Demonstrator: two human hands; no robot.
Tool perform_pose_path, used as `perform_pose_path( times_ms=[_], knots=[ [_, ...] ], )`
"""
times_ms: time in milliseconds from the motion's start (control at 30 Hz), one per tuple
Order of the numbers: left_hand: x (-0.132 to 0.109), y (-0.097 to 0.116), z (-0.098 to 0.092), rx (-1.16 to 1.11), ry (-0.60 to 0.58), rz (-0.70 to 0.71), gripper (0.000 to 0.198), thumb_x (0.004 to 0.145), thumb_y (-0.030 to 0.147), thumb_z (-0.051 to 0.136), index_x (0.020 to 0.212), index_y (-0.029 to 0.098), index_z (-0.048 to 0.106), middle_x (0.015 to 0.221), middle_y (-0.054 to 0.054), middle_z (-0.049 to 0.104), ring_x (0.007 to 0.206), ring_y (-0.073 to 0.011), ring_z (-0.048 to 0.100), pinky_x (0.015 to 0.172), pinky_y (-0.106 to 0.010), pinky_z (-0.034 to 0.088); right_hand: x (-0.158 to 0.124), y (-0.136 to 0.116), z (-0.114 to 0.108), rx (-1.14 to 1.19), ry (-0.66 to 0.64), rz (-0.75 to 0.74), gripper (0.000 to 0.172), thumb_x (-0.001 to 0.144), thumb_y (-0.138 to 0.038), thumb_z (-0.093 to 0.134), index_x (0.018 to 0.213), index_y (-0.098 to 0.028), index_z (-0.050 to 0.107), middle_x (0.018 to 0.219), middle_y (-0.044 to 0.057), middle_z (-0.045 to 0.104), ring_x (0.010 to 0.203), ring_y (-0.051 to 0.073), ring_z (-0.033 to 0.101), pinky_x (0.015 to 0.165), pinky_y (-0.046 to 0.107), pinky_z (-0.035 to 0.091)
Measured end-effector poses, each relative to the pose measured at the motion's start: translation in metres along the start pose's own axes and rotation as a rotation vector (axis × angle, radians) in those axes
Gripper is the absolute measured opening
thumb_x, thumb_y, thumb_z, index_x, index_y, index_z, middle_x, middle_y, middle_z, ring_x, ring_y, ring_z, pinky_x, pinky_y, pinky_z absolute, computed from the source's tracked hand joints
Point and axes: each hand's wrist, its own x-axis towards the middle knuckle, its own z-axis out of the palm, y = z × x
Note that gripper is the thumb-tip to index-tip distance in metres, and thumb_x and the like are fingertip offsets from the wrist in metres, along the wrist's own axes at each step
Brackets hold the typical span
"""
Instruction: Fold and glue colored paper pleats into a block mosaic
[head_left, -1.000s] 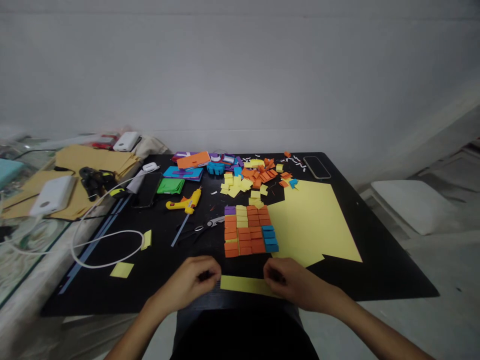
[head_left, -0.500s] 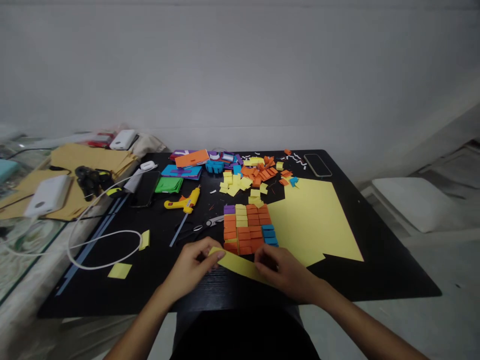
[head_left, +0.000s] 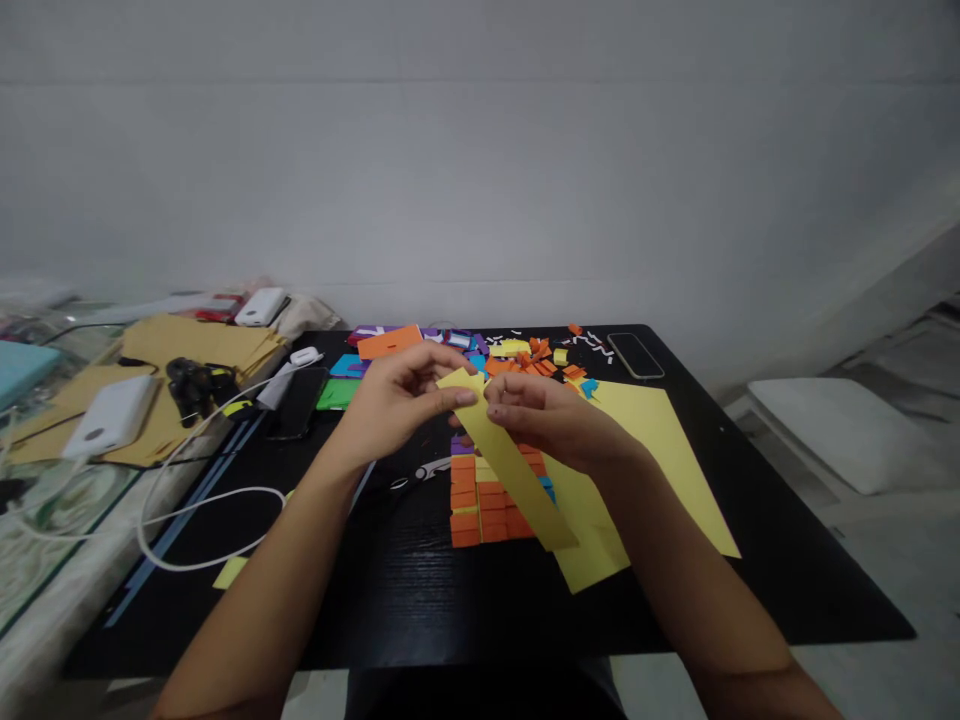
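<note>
A long yellow paper strip hangs slanting down to the right, raised above the table. My left hand pinches its upper end between thumb and fingers. Close beside it, my right hand has its fingers curled together at the strip's upper right edge; whether it grips the strip or a small bit there is hard to make out. Beneath the strip lies a block of folded paper pieces, mostly orange with some yellow, purple and blue, partly covered. A large yellow sheet lies to the right, partly behind my right forearm.
Loose orange and yellow folded pieces lie at the back. Scissors rest left of the block. Phones lie at the back right and left. A white cable loops over the left side, near a power bank and brown envelopes.
Both hands have risen and moved forward with the yellow strip. My right hand has shifted from the strip's far end to beside my left hand, and the strip's lower end now hangs free.
</note>
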Motion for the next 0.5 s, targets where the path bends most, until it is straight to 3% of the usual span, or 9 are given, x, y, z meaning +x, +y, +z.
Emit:
perform_pose_path(
  times_ms=[133, 300, 500],
  knots=[
    [0.005, -0.005, 0.002, -0.003, 0.075, 0.03, 0.03, 0.083, 0.028, 0.086, 0.106, 0.017, 0.071, 0.083, 0.0, 0.07, 0.069, -0.0113, 0.067, 0.061, -0.022, 0.056, 0.002, 0.003, -0.006, -0.018, 0.039, -0.032, 0.031, 0.085, -0.041, 0.086, 0.088, -0.021, 0.062, 0.079, -0.005, 0.06, 0.072, 0.01, 0.058, 0.068, 0.025, 0.048],
    [0.002, -0.011, 0.004, 0.061, 0.214, 0.01, 0.032, 0.087, 0.032, 0.083, 0.111, 0.017, 0.07, 0.093, -0.004, 0.071, 0.069, -0.0105, 0.063, 0.056, -0.021, 0.051, 0.003, 0.012, -0.014, -0.095, 0.168, -0.034, 0.034, 0.081, -0.04, 0.09, 0.093, -0.022, 0.063, 0.09, -0.001, 0.069, 0.087, 0.014, 0.068, 0.082, 0.03, 0.054],
    [0.001, -0.011, 0.005, 0.149, 0.172, 0.01, 0.018, 0.09, 0.03, 0.08, 0.1, 0.016, 0.074, 0.079, -0.001, 0.07, 0.066, -0.0108, 0.064, 0.059, -0.022, 0.05, 0.006, 0.015, -0.019, -0.126, 0.248, -0.063, 0.041, 0.074, -0.044, 0.094, 0.096, -0.023, 0.065, 0.1, 0.001, 0.074, 0.099, 0.017, 0.071, 0.096, 0.036, 0.057]
  ],
)
